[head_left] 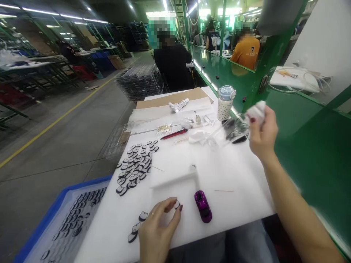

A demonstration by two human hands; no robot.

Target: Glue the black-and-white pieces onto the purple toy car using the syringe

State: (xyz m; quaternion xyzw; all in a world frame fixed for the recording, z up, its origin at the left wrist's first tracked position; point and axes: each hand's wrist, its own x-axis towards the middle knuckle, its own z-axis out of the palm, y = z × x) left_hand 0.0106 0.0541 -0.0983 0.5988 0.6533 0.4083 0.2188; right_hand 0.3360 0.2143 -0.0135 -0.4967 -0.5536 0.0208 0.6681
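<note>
My left hand [160,228] is closed in a pinch on a small pale, dark-edged piece [177,205], low over the white-topped table. Beside it, to the right, lies a purple toy car [203,207]. Raised at the right, my right hand [263,135] is closed on a crumpled white cloth or tissue [256,110]; which of the two I cannot tell. Just left of that hand is a clear plastic bag [235,128], blurred, with dark contents. Several similar dark-edged pieces [136,231] lie left of my left hand, and a larger pile [134,166] lies farther back.
A lidded cup [225,104] stands at the table's back right, near a green conveyor [312,146]. A red pen-like tool [174,134], cotton swabs [163,129] and a white tube [179,105] lie behind. A blue-rimmed bin [59,199] sits lower left. Co-workers [172,65] sit ahead.
</note>
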